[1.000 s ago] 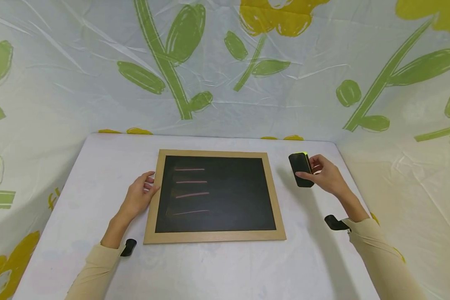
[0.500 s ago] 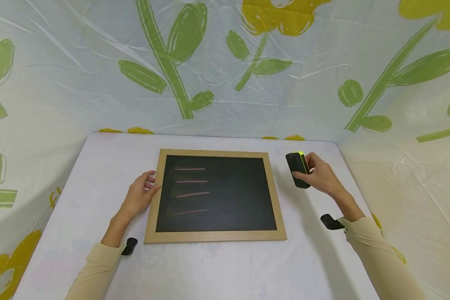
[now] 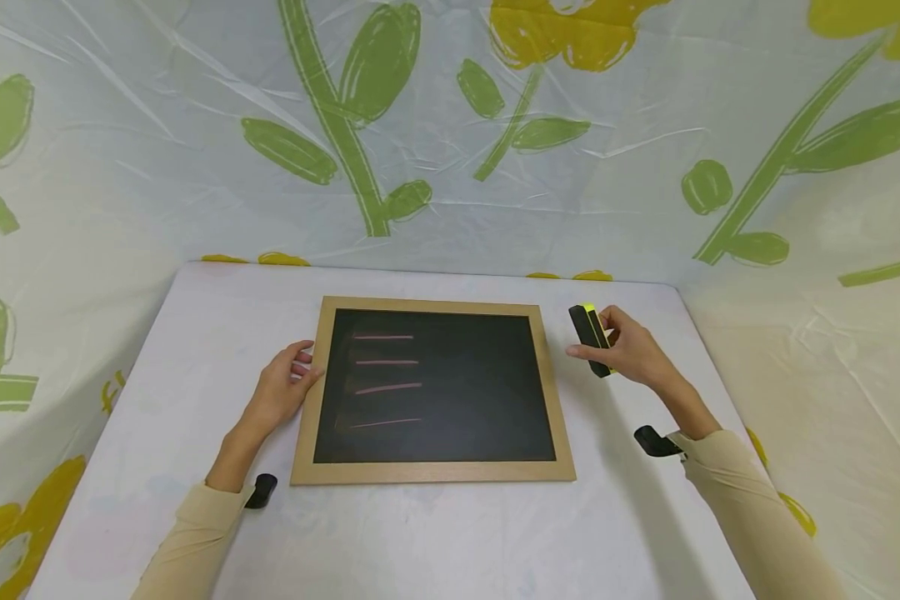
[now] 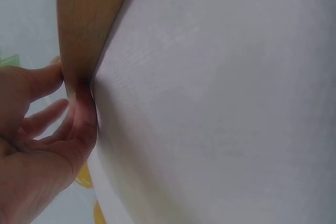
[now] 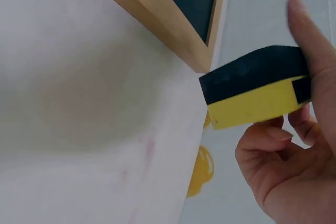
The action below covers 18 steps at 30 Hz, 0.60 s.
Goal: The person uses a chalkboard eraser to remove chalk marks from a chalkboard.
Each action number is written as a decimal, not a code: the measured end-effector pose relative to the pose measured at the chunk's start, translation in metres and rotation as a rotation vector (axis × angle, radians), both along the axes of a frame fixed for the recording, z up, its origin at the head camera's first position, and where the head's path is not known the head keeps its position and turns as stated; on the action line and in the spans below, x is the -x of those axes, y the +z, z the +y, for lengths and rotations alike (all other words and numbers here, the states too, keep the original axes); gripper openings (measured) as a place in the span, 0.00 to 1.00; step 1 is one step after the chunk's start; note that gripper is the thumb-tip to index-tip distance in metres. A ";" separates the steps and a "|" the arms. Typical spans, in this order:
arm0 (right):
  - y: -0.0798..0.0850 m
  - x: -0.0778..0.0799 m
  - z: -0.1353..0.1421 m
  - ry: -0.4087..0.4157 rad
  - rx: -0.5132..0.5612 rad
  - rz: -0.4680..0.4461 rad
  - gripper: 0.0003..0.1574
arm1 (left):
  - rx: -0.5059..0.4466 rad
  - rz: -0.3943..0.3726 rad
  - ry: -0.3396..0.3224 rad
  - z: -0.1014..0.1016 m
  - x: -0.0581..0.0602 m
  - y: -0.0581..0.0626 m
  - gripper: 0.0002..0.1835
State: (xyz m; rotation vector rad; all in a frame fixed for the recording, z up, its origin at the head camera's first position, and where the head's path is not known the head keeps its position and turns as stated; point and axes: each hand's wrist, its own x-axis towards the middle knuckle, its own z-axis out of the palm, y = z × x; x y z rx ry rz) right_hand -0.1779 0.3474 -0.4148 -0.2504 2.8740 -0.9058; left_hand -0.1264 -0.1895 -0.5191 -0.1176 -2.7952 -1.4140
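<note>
A chalkboard (image 3: pixel 487 383) in a pale wooden frame lies on the white table, with several pink chalk lines (image 3: pixel 387 362) on its left half. My left hand (image 3: pixel 277 392) holds the board's left edge; in the left wrist view the thumb (image 4: pixel 47 80) lies against one side of the wood and a finger against the other. Right of the board, my right hand (image 3: pixel 633 354) grips a black and yellow chalkboard eraser (image 3: pixel 587 333) above the table. The right wrist view shows curled fingers under the eraser's yellow side (image 5: pixel 252 103), with the thumb extended along its black end.
The white table (image 3: pixel 435 542) stretches around the board. Behind and beside it hangs a pale sheet (image 3: pixel 495 225) printed with green leaves and yellow flowers. A dark wrist camera (image 3: pixel 261 492) juts from the left sleeve, another camera (image 3: pixel 656 442) from the right.
My right hand has drifted slightly left and turned the eraser, so its broad black face has narrowed and more of its yellow side shows. The left hand stays at the board's edge.
</note>
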 end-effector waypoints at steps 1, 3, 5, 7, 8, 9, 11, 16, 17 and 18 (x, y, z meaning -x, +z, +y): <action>-0.001 0.001 0.000 0.006 0.005 0.010 0.32 | 0.000 0.001 0.000 0.000 0.000 0.000 0.27; -0.003 0.002 -0.002 0.022 0.016 0.023 0.29 | 0.001 0.003 0.000 0.000 0.000 -0.001 0.27; -0.003 0.002 -0.003 0.036 0.025 0.024 0.27 | 0.001 0.005 0.000 0.000 0.000 -0.002 0.27; -0.003 0.003 -0.004 0.041 0.030 0.015 0.27 | 0.001 0.005 0.001 0.000 0.000 -0.002 0.27; -0.002 0.003 -0.005 0.043 0.032 0.012 0.27 | -0.001 0.005 0.000 0.000 0.000 -0.002 0.27; -0.002 0.003 -0.006 0.044 0.028 0.015 0.28 | -0.001 0.003 -0.001 0.000 0.000 -0.003 0.27; -0.002 0.003 -0.008 0.045 0.022 0.029 0.27 | -0.001 0.000 0.001 0.000 0.000 -0.003 0.27; -0.002 0.005 -0.015 0.073 0.023 0.095 0.25 | -0.010 -0.001 0.004 -0.001 0.000 -0.002 0.27; -0.002 0.006 -0.017 0.081 0.024 0.109 0.25 | -0.014 -0.001 0.004 0.000 0.000 -0.002 0.27; -0.002 0.006 -0.018 0.086 0.031 0.122 0.26 | -0.018 -0.001 0.006 0.000 0.000 -0.001 0.27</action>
